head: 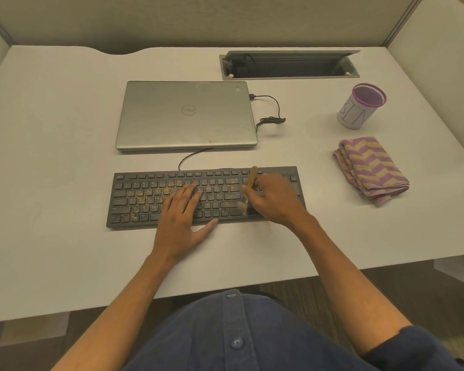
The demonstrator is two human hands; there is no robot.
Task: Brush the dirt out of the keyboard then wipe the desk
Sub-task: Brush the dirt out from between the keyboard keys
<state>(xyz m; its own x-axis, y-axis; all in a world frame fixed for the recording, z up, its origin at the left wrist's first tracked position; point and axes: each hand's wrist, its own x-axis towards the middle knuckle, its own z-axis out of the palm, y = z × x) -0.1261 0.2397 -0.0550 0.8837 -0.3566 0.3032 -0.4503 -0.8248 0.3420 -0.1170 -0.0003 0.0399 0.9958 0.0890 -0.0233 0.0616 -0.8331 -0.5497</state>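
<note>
Head view: brushing underway, not finished. Black keyboard (204,196) sits mid-frame on the bench (51,129), yellowish crumbs thick over its left and centre keys, right part looks cleaner. Right hand (273,199) grips a small brush (248,191), bristles down on the keys near the right side. Left hand (182,212) lies flat, fingers straight, pressing the keyboard steady. Wipe not started: folded purple zigzag cloth (371,170) lies untouched at right of frame.

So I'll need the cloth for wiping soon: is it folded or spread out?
Folded. The striped cloth lies in a compact stack on the desk, its layered edges showing along the near side, right of the keyboard.
</note>
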